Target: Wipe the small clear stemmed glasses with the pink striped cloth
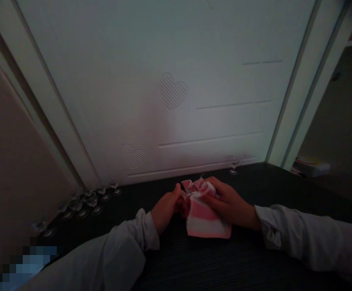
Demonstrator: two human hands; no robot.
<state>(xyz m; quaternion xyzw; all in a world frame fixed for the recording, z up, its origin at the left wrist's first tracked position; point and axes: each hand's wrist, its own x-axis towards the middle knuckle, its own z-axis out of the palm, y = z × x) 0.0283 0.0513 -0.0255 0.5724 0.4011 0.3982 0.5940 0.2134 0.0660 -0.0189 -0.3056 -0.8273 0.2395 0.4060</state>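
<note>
Near the middle of the dark table, my right hand (pixel 226 200) is closed on a pink and white striped cloth (pixel 208 218), whose lower end hangs down toward the tabletop. My left hand (pixel 167 205) is closed on a small clear glass (pixel 191 194) that meets the cloth between the two hands. Only a bit of the glass's shiny rim shows; fingers and folds of cloth hide the rest. The cloth is bunched up around and against the glass on its right side.
Several small stemmed glasses (pixel 83 202) stand clustered at the table's left edge. Another stemmed glass (pixel 233 166) stands at the back right. A white panel (pixel 218 93) with engraved hearts rises behind the dark table (pixel 176 266).
</note>
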